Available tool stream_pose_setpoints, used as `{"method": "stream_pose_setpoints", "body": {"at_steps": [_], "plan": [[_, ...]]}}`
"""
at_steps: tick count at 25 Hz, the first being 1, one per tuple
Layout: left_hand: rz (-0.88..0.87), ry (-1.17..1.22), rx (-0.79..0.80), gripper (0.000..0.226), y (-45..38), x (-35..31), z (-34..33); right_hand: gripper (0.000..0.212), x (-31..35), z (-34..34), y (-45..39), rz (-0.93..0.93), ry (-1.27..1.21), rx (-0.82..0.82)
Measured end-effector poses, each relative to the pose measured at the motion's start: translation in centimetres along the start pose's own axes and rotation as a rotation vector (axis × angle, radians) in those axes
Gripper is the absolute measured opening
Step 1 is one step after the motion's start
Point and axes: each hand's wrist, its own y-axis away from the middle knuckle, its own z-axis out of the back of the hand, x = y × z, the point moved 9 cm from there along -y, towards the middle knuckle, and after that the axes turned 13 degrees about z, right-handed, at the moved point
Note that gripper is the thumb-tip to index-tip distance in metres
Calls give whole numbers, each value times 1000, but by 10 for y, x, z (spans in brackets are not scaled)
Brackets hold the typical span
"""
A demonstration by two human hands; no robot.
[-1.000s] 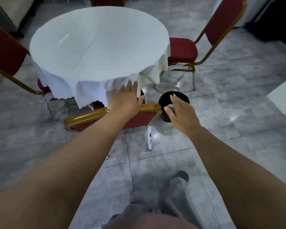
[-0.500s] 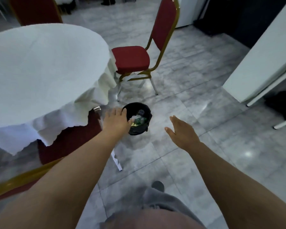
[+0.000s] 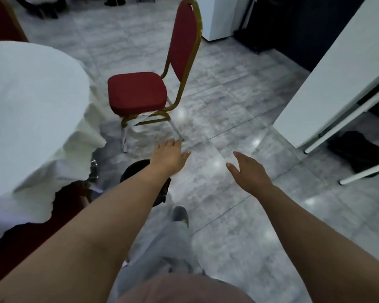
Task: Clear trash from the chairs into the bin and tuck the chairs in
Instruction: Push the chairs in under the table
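Note:
A red chair with a gold frame (image 3: 138,90) stands pulled out from the round table with the white cloth (image 3: 29,110); its seat is bare. My left hand (image 3: 170,155) hovers open over the floor just in front of that chair's legs, holding nothing. My right hand (image 3: 248,170) is stretched out open to the right of it, also holding nothing. The black bin (image 3: 132,171) sits on the floor under my left forearm, mostly hidden by it. Another red chair (image 3: 31,232) is tucked under the cloth at the lower left.
A white table with white legs (image 3: 346,84) stands on the right, with a dark bag (image 3: 359,152) on the floor beneath it. My grey-trousered leg and shoe (image 3: 179,215) step forward. Grey tiled floor (image 3: 217,127) spreads between the chair and the white table.
The view has swung right and forward. My left hand came off the near chair's back and passed over the bin toward the pulled-out chair. My right hand stayed open.

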Motion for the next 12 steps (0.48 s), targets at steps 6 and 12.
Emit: {"method": "stream_pose_setpoints", "body": {"at_steps": [6,12], "plan": [[8,24,-23,61,-166,-53,49,62,-60,58,-144,-13,14,-5],[30,74,-59,57,-298,-89,113,58,-92,123,-281,14,4,-102]]}}
